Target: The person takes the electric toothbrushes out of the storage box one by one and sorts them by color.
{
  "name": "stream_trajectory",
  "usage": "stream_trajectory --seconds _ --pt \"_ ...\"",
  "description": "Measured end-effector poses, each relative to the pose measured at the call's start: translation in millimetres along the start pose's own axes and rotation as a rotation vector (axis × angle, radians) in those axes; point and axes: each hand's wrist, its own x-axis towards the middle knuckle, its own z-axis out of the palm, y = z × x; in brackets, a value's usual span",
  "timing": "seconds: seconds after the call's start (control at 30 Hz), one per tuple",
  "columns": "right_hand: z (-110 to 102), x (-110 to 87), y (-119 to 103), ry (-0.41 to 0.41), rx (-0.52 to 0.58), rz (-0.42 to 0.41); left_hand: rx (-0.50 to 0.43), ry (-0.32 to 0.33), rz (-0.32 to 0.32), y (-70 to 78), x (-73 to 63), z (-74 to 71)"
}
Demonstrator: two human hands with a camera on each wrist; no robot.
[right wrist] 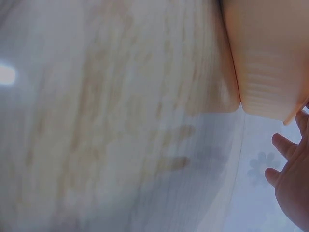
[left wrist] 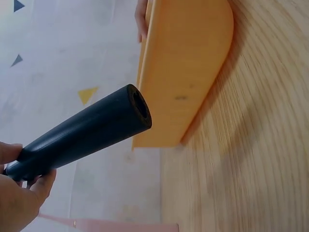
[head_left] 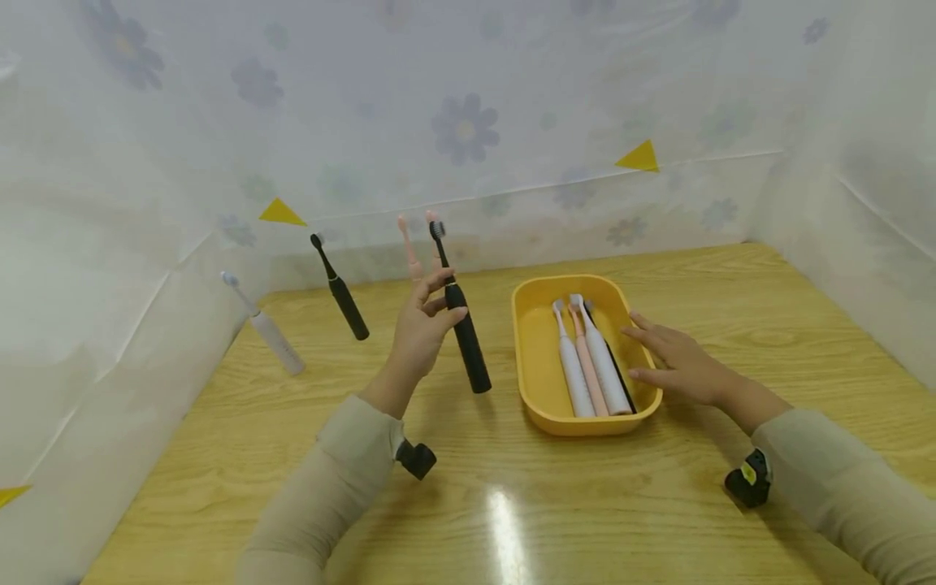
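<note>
My left hand (head_left: 418, 337) pinches a black electric toothbrush (head_left: 470, 353) between thumb and fingers, holding it above the table left of the yellow bin (head_left: 521, 357). Its bristle head points up, and the left wrist view shows the round base of its handle (left wrist: 82, 130). With fingers spread, my right hand (head_left: 680, 361) is at the bin's right rim; some fingertips seem to touch it. Inside the bin lie white toothbrushes (head_left: 576, 378), a pink one (head_left: 591, 374) and a black one (head_left: 620, 375), partly covered by a white one.
A white toothbrush (head_left: 276, 343) and a black one (head_left: 348, 309) stand upright on the wooden table (head_left: 600, 504) at the left. Two pink toothbrushes (head_left: 408, 244) are partly hidden behind my left hand. Flower-patterned white curtains (head_left: 366, 122) enclose the back and sides.
</note>
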Motion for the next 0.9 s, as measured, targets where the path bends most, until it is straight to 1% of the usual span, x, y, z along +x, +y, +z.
stream_trajectory --seconds 0.1,0.2,0.3,0.37,0.53,0.63,0.77,0.9 --pt "-0.3 0.3 -0.6 -0.005 0.002 0.005 -0.030 0.039 0.009 -0.3 0.9 -8.7" --pt "-0.6 0.5 -0.6 -0.006 -0.003 0.011 -0.045 0.073 0.031 -1.6 1.5 -16.7" --pt "-0.5 0.4 -0.6 -0.004 -0.002 0.007 -0.034 0.106 0.043 -4.4 1.9 -24.2" --pt "-0.3 -0.1 -0.6 -0.003 -0.006 0.005 -0.022 0.129 0.035 -6.8 2.1 -29.1" --pt "0.8 -0.8 0.2 -0.004 -0.012 0.010 0.018 0.177 0.024 -11.9 3.7 -42.0" --pt "0.9 -0.4 0.3 -0.005 -0.009 0.010 0.052 0.188 0.032 -14.3 4.5 -50.5" --pt "0.9 0.0 0.4 -0.005 -0.004 0.008 0.127 0.190 0.054 -17.5 5.3 -61.8" --pt "0.9 -0.4 0.4 0.000 -0.009 0.007 0.190 0.198 0.061 -21.0 6.3 -71.6"
